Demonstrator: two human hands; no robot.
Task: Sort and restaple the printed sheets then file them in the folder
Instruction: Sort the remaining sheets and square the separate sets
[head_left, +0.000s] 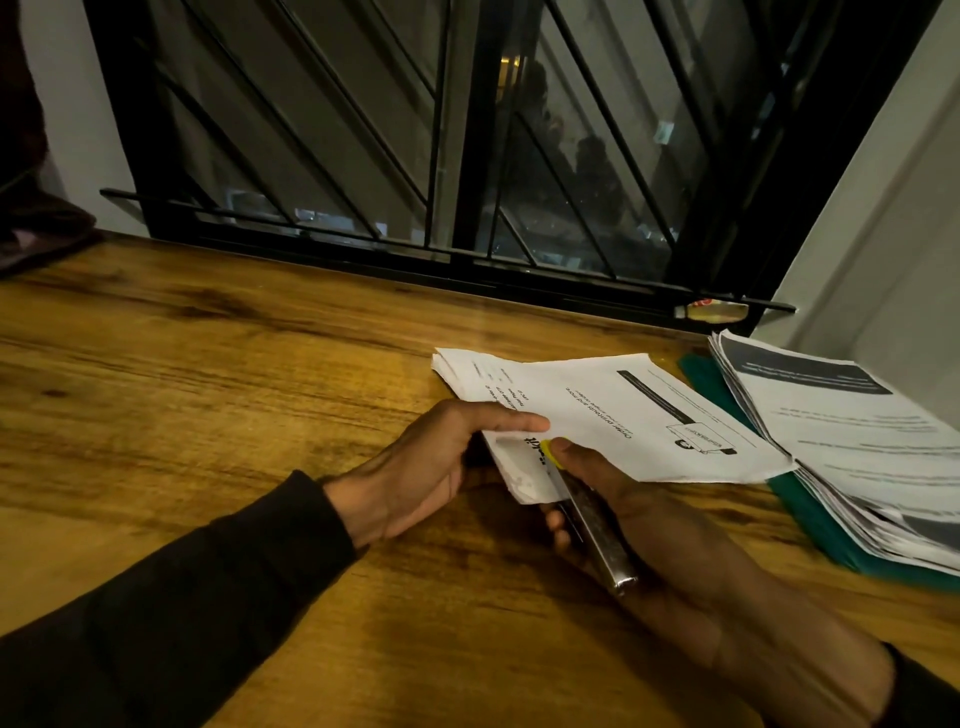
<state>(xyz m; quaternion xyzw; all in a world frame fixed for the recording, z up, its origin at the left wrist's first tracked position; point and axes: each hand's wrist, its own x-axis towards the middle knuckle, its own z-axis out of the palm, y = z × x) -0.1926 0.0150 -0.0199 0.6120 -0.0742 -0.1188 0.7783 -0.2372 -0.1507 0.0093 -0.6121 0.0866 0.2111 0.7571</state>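
Printed sheets (597, 415): small bundle, lying on a wooden table (208, 374), long axis running from near-left to far-right, text facing away from the viewer. Left hand (431, 462): pinches the bundle's near corner, thumb on top. Right hand (639, 525): curled round a metal stapler (592, 525), its yellow-tipped nose at that same corner, long axis pointing away toward the sheets. Right: paper stack (852, 447) on a green folder (810, 514). Behind: dark barred window (415, 130), white wall (893, 208).
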